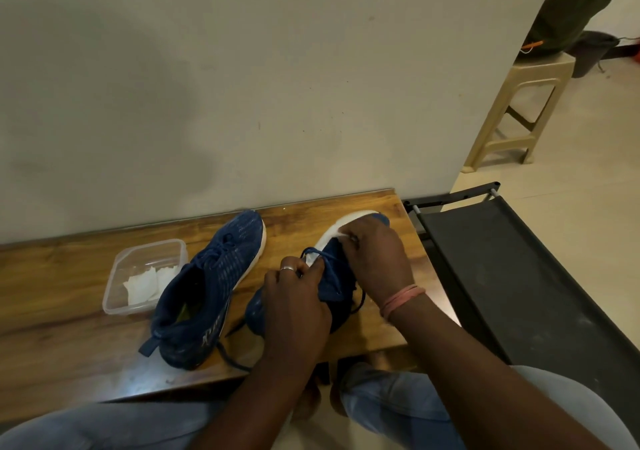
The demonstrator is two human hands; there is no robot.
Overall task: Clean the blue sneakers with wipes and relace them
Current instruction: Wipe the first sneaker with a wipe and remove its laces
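Observation:
Two blue sneakers with white soles sit on a wooden bench (69, 332). The left sneaker (207, 287) stands upright, laced, with a lace end trailing off its heel side. The right sneaker (337, 276) is tipped onto its side, white sole edge facing left. My left hand (296, 307), with a ring on one finger, grips its heel part and pinches a lace loop. My right hand (375, 255), a pink band on the wrist, presses a small white wipe (343, 236) against the sole edge near the toe.
A clear plastic container (117, 276) holding white wipes stands left of the sneakers. A wall runs right behind the bench. A black fabric rack (519, 276) adjoins the bench on the right, with a beige plastic stool (519, 110) beyond. My knees are below the bench edge.

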